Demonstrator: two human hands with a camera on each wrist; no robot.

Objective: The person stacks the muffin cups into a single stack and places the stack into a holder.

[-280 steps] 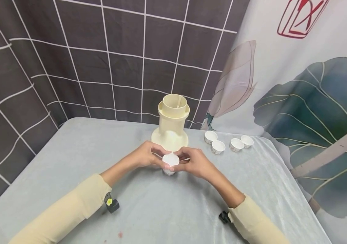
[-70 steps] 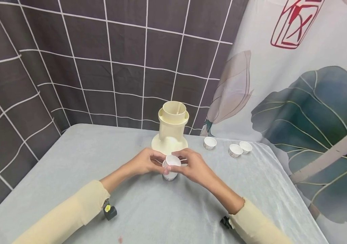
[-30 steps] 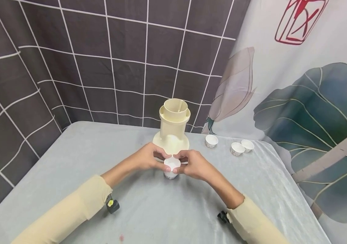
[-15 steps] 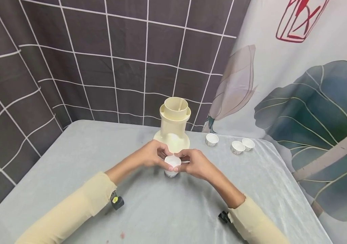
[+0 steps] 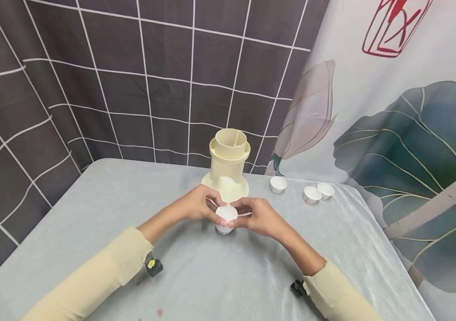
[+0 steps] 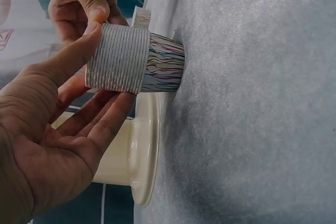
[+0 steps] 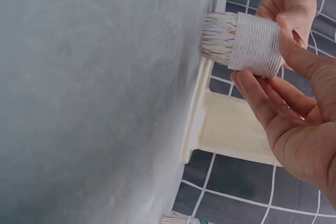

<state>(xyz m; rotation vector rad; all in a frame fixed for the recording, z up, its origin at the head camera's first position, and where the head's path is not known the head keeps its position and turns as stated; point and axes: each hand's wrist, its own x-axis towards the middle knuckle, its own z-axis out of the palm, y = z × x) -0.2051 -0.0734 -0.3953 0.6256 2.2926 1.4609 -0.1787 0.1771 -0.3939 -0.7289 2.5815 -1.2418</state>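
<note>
A nested stack of white paper baking cups (image 5: 224, 230) stands upright on the grey cloth, in front of a cream plastic cup dispenser (image 5: 228, 171). My left hand (image 5: 199, 204) holds the stack near its rim from the left. My right hand (image 5: 260, 216) grips it from the other side, the two thumbs close together at the near edge. In the left wrist view the paper cups (image 6: 121, 59) show many tightly nested rims over a base with coloured streaks. The same paper cups (image 7: 257, 45) sit between thumb and fingers in the right wrist view.
To the right of the dispenser a single paper cup (image 5: 278, 184) stands on the grey tablecloth (image 5: 195, 276). Farther right, two more paper cups, one nearer (image 5: 312, 195) and one behind (image 5: 326, 190), stand side by side. A dark gridded curtain (image 5: 163, 89) hangs behind the table.
One loose paper cup went from the right side to the stack; 2.3 seconds ago my right hand held it tilted over the stack. Now it sits level on top, both hands around the rim.
</note>
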